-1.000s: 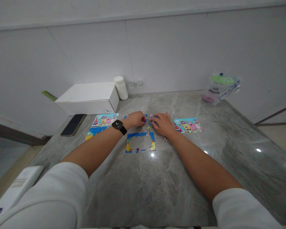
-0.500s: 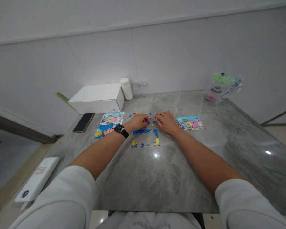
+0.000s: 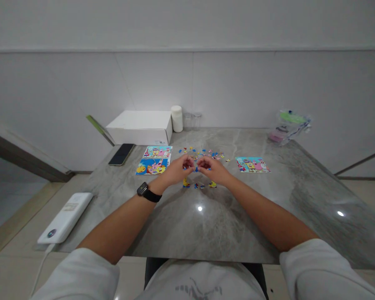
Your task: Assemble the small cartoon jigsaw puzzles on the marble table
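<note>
My left hand, with a black watch on its wrist, and my right hand meet above the table, fingertips pinched together. Between them is a small blue jigsaw piece, held from both sides. Below lies a partly joined puzzle border, its upper part hidden by my hands; a yellow left corner and a yellow right corner show. Two small loose jigsaw pieces lie between those corners. Beyond my fingers, several loose pieces are scattered.
Cartoon picture cards lie at left and right. Further left are a phone and a white power bank with a cable. Along the wall stand a white box, a white bottle, clear glasses and a plastic bag.
Both hands have drawn back from the loose pieces toward the puzzle border and come together on a blue jigsaw piece. The camera view has levelled and shifted.
</note>
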`<state>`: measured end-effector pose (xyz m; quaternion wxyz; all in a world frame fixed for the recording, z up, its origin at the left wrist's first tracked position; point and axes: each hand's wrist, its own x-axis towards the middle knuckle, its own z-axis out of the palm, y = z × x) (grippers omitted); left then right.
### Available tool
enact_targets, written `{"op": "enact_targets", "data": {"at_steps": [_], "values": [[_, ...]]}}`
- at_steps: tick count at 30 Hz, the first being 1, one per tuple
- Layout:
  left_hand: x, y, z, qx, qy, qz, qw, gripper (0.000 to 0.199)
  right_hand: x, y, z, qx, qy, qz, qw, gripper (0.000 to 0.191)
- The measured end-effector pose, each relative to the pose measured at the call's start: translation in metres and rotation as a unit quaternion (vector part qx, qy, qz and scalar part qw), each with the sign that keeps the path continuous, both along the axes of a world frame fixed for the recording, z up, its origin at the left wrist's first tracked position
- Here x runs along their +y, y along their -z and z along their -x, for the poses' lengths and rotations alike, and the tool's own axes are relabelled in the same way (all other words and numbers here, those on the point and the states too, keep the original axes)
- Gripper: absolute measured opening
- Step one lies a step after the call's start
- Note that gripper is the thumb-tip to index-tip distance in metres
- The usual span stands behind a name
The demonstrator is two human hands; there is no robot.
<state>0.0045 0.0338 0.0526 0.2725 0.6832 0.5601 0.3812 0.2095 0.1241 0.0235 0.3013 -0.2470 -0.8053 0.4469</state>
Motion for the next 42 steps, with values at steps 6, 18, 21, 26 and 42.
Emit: {"op": "enact_targets", "data": {"at_steps": [6, 18, 21, 26, 42], "values": [[-0.021, 0.015, -0.003, -0.035, -0.075, 0.0, 0.997, 0.021, -0.009, 0.008, 0.009, 0.076, 0.042, 0.11, 0.99, 0.033], [-0.028, 0.044, -0.007, -0.083, -0.117, 0.025, 0.989, 0.023, -0.035, 0.028, 0.01, 0.058, 0.067, 0.04, 0.995, 0.033], [-0.032, 0.044, -0.006, -0.095, -0.116, 0.028, 0.988, 0.022, -0.039, 0.02, 0.002, 0.027, 0.09, -0.055, 0.994, 0.037], [-0.038, 0.04, -0.009, -0.094, -0.081, 0.03, 0.992, 0.021, -0.044, 0.01, -0.004, -0.009, 0.052, -0.182, 0.982, 0.027], [-0.042, 0.031, 0.012, 0.117, -0.092, -0.077, 0.986, 0.019, -0.042, 0.018, -0.008, -0.107, 0.001, -0.302, 0.947, 0.014]]}}
